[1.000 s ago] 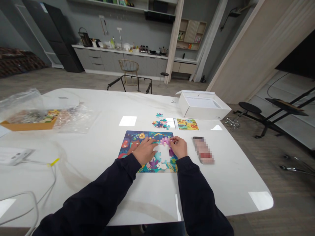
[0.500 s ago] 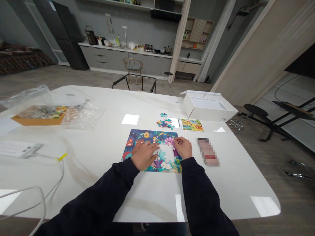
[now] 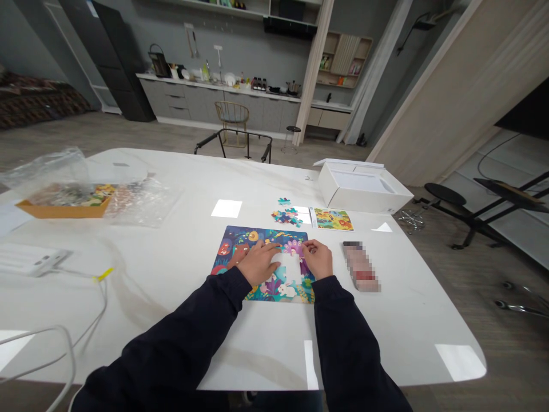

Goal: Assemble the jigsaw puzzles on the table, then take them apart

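A colourful jigsaw puzzle [image 3: 234, 252] of jungle animals lies on the white marble table [image 3: 180, 297], with a white gap [image 3: 285, 269] in its middle. My left hand [image 3: 259, 263] rests flat over the puzzle's left part, fingertips at the gap's top edge. My right hand [image 3: 317, 258] sits at the gap's upper right with curled fingers, and anything in them is hidden. Several loose jigsaw pieces [image 3: 286, 216] lie beyond the puzzle, next to a small picture card [image 3: 333, 219].
A white open box [image 3: 364, 191] stands at the table's far right. A pixelated flat package [image 3: 361, 266] lies right of the puzzle. On the left are a cardboard tray [image 3: 64, 210] with a plastic bag, a white power strip [image 3: 30, 259] and cables.
My left hand has slid slightly up and right across the puzzle. The whole view has shifted a little as my head moved. The right hand stays at the gap.
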A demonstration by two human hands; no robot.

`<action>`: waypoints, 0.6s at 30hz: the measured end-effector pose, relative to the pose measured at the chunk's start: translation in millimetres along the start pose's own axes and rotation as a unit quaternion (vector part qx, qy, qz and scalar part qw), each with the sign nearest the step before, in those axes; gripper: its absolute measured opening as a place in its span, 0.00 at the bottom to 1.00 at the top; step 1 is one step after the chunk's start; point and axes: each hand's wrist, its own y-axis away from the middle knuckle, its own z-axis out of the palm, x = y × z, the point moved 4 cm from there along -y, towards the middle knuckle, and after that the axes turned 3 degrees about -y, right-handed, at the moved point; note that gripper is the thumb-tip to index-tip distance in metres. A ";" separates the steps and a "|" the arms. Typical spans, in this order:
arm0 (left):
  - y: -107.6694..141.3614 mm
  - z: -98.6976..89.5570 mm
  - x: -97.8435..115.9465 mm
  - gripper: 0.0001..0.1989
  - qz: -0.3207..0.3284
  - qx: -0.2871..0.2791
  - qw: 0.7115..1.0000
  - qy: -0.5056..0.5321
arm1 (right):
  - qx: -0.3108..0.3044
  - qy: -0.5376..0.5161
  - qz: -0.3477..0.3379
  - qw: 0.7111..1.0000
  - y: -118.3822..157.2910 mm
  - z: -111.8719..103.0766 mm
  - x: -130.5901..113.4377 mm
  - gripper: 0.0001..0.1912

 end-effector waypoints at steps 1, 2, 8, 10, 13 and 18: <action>0.3 -1.0 -3.1 0.18 -0.002 0.000 1.000 0.010 | -0.001 -0.003 0.002 1.000 -0.1 0.3 0.5 0.10; 1.1 -2.9 -7.5 0.18 -0.005 0.002 1.000 0.020 | -0.002 -0.007 0.004 1.000 -0.1 0.5 0.9 0.10; 14.1 -28.5 -60.1 0.15 -0.073 0.067 0.993 0.065 | 0.081 -0.072 0.022 0.994 -2.9 -10.3 1.4 0.12; 18.3 -36.2 -81.3 0.15 -0.113 0.094 0.987 0.068 | 0.129 -0.104 0.049 0.985 -4.9 -15.3 5.4 0.14; 11.4 -39.6 -100.7 0.14 -0.139 0.096 0.984 0.065 | 0.148 -0.139 0.084 0.975 -8.7 -15.6 12.9 0.15; -48.9 -26.3 -95.4 0.16 -0.157 0.051 0.983 0.077 | 0.150 -0.147 0.080 0.974 -11.1 -12.7 17.2 0.15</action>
